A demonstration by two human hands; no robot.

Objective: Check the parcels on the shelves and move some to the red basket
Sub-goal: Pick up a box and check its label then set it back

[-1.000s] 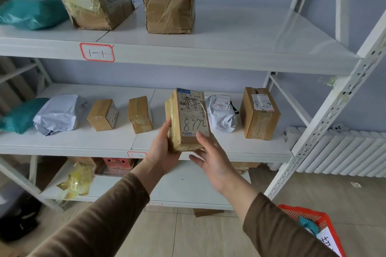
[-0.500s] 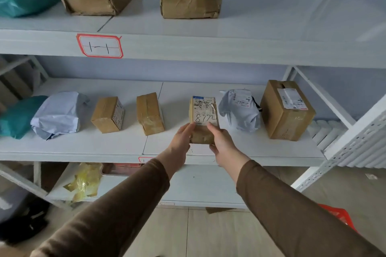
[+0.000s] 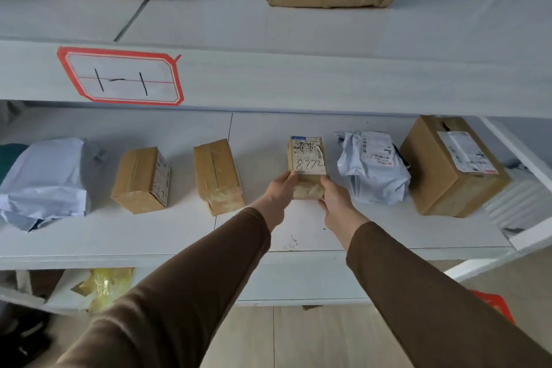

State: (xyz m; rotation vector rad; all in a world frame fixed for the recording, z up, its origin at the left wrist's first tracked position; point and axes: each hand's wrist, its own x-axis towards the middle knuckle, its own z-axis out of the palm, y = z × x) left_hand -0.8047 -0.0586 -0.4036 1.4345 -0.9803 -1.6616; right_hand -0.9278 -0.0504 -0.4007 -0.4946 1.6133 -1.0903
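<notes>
Small parcel [image 3: 306, 169] marked "8772" is gripped at its near end by both hands: left hand [image 3: 279, 193] clamped on the left side, right hand [image 3: 334, 203] clamped on the right. Parcel is lying on the middle shelf [image 3: 149, 236], label facing up; full contact with the shelf can't be confirmed.

Neighbours on the same shelf:
- right: white poly mailer [image 3: 373, 169] just beside the parcel, then a larger carton [image 3: 448, 167] at the far end
- left: taped box [image 3: 218, 176], then another box [image 3: 140, 181], then a white bag [image 3: 44, 182] at the far left

Top shelf [image 3: 298, 81] is tagged with a red-bordered label [image 3: 119, 78] reading "1-1"; two brown cartons are cut off by the frame edge above.

Red basket [image 3: 493, 305] is seen only as a corner on the floor at lower right, mostly hidden behind the right sleeve, well apart from the parcel.
</notes>
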